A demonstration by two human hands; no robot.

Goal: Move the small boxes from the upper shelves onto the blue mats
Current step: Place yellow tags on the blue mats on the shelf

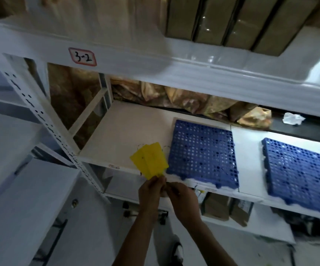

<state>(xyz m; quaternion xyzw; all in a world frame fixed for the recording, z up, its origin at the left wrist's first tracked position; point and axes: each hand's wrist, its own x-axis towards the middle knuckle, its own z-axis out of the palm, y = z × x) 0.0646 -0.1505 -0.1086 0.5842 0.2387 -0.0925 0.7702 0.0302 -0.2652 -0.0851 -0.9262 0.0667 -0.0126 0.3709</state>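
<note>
Nearest me, my left hand [151,191] and right hand [182,200] meet just in front of the shelf's [128,131] front edge, both pinched on the lower end of a few yellow cards [149,162] that fan up and left over that edge; neither hand is free for a box yet. Just right of the cards, the nearer blue mat [203,152] lies flat at the front edge, bare, with my right hand the closer one to it. The second blue mat [299,175] sits further right along the same shelf, also bare. The small boxes [230,22] are well above and beyond my hands, standing side by side on the upper shelf [193,66], so I judge the reach goes up and slightly right, then down to the mats.
</note>
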